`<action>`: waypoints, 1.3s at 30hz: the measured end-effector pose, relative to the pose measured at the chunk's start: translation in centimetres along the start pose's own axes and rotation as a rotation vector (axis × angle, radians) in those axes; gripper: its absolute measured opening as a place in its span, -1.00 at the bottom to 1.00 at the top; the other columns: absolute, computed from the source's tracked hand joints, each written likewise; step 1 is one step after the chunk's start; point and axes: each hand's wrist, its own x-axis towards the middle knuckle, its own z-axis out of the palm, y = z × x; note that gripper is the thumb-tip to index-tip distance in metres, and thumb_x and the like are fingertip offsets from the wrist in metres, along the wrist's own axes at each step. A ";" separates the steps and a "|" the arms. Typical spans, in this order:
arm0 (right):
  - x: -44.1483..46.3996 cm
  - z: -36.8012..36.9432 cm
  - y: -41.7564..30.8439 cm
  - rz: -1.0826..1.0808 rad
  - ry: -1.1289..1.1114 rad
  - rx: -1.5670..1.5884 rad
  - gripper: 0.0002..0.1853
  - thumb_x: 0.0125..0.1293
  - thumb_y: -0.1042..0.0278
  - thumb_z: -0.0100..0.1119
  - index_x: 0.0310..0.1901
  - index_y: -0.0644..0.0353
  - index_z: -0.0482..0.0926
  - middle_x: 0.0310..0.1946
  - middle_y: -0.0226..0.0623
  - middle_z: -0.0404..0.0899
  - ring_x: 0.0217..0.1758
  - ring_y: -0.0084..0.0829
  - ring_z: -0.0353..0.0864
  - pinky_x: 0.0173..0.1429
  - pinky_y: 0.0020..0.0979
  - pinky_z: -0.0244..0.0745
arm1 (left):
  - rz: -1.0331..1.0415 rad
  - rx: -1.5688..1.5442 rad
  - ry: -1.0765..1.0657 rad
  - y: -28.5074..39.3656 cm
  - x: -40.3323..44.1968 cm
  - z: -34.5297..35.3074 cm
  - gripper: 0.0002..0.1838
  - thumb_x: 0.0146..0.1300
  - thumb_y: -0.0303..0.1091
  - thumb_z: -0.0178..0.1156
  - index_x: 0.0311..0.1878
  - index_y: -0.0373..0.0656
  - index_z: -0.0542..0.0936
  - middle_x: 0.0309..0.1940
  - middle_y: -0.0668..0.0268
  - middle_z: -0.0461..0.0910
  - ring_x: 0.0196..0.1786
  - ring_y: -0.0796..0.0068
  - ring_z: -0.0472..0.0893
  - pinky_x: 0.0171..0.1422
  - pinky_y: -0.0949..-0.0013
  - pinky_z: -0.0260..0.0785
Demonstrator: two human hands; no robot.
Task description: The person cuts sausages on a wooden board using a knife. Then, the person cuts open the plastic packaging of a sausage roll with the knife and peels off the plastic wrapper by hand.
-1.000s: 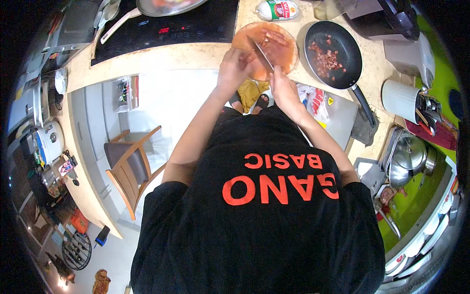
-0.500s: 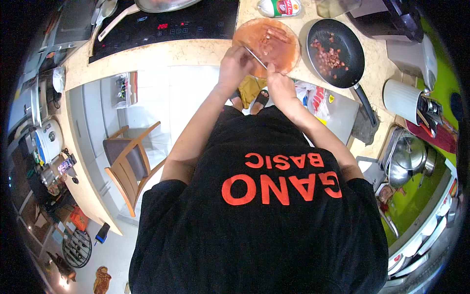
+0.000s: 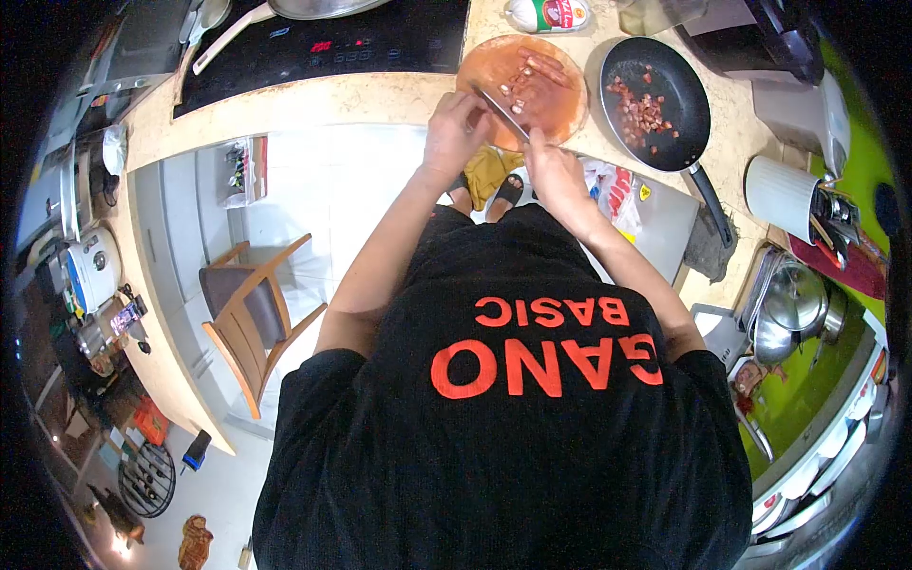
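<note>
- Pale counter [image 3: 313,100] running under everything, dark hob [image 3: 399,33] off to the left
- Black frying pan [image 3: 682,85] just right of the board, diced meat [image 3: 639,112] scattered inside
- Round orange board [image 3: 562,106] in front of the person
- Right hand [image 3: 558,174] closed around the knife [image 3: 503,112], blade angled over the board
- Left hand [image 3: 458,128] loosely curled by the tip, can't tell if it's gripping anything
- Reddish meat strips [image 3: 544,66] at the board's far side

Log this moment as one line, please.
right hand: holds knife over round board | left hand: near blade, grip unclear | on board: cut pieces | frying pan: diced pieces
</note>
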 end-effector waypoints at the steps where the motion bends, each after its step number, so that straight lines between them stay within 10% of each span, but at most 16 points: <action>1: 0.0 0.1 -0.1 0.003 -0.004 -0.030 -0.81 0.38 0.36 -0.01 -0.12 0.29 0.31 -0.51 0.12 0.60 -0.37 0.12 0.65 -0.32 0.05 0.53 | -0.036 -0.005 -0.024 0.0 0.0 0.0 -0.85 0.01 -0.49 0.30 -0.31 -0.20 0.57 -0.32 0.19 0.55 -0.16 0.12 0.53 -0.04 0.16 0.46; 39: -5.8 -11.2 7.6 0.440 0.502 0.002 -0.81 0.45 0.25 -0.04 -0.11 0.18 0.45 -0.44 0.19 0.58 -0.30 0.18 0.61 -0.27 0.07 0.46 | 0.229 0.209 -0.282 3.0 5.0 -1.1 -0.69 0.13 -0.27 0.26 -0.07 -0.15 0.53 -0.09 0.16 0.50 0.03 0.10 0.49 0.09 0.10 0.32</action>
